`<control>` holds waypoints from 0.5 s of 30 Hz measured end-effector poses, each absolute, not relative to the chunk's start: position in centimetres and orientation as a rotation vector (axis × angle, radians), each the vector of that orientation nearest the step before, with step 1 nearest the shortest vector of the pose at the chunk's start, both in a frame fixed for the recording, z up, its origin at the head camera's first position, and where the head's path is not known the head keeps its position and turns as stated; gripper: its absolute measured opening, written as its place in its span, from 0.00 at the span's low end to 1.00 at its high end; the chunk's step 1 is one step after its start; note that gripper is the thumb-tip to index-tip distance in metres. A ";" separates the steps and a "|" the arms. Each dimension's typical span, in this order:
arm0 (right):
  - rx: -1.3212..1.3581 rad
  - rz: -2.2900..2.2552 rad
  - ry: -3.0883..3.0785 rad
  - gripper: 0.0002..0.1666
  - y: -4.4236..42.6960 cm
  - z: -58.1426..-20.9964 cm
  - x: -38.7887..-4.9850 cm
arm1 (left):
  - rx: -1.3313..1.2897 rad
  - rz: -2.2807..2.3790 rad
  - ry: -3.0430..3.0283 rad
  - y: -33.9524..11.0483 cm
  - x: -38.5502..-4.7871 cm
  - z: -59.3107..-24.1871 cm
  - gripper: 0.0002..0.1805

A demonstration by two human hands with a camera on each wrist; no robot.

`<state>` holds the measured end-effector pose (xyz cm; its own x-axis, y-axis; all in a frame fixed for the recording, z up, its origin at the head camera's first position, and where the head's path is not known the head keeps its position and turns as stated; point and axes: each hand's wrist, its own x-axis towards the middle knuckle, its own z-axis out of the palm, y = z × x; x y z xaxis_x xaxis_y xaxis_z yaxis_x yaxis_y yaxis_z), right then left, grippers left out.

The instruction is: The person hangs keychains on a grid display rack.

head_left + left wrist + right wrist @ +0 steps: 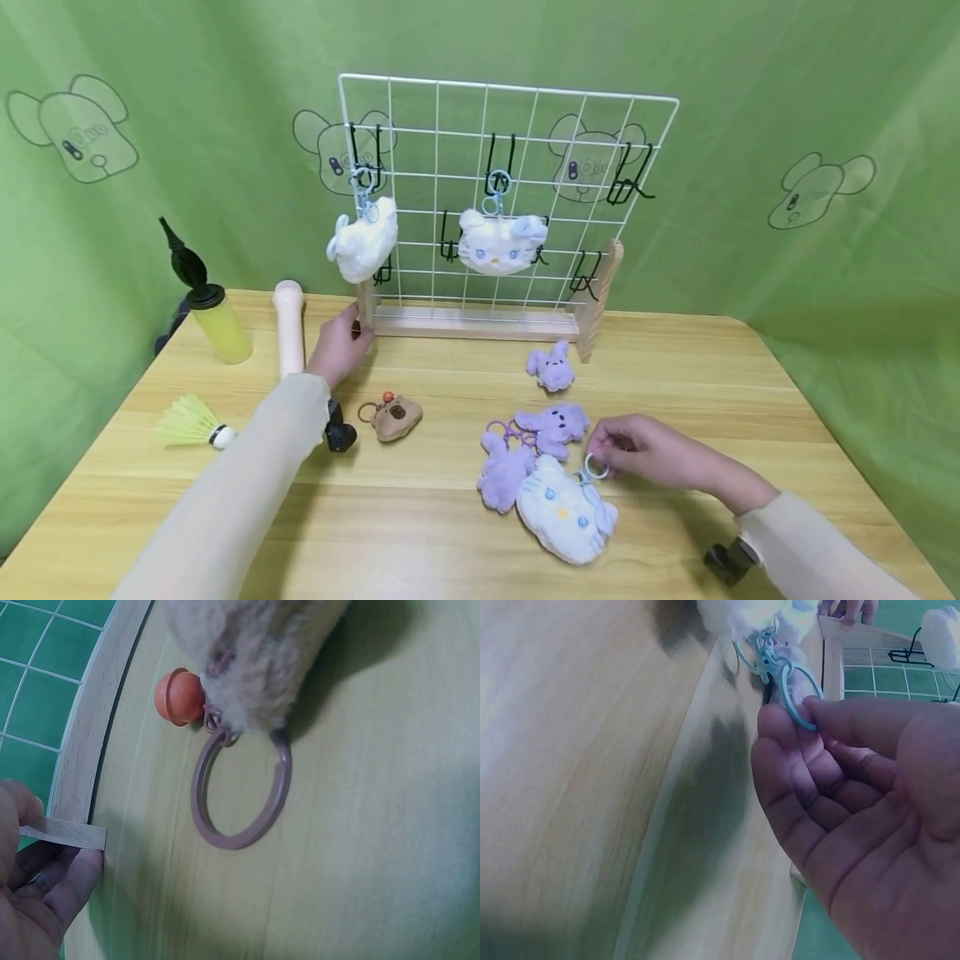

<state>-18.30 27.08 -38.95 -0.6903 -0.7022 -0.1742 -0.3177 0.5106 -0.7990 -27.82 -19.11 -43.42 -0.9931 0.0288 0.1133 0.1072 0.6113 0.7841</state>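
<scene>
My right hand (645, 450) pinches the light blue ring (799, 697) of a white plush cat-head keychain (564, 512) between thumb and fingertips. The plush lies face up at the front of the table, against two purple plush keychains (506, 473). At the back left, my left hand (341, 346) grips the wooden end foot (71, 832) of the white wire grid rack (510, 177), thumb on one side and fingers on the other. Two more white cat-head keychains (497, 243) hang from black hooks on the grid. The left one is turned sideways.
A brown plush keychain (397, 418) with an orange bell lies near my left forearm. A small purple plush (552, 367) sits before the rack. On the left are a yellow hand pump (221, 325), a pale stick-like object (289, 325) and a yellow shuttlecock (193, 423).
</scene>
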 end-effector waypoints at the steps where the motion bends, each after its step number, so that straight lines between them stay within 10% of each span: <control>1: -0.820 -1.083 2.251 0.08 27.1 -38.9 -18.3 | -0.118 -1.338 -2.741 -19.1 -27.8 -43.4 0.31; 15: -0.673 -1.429 1.870 0.15 27.6 -39.6 -18.3 | -0.113 -1.351 -2.736 -19.1 -27.8 -43.3 0.31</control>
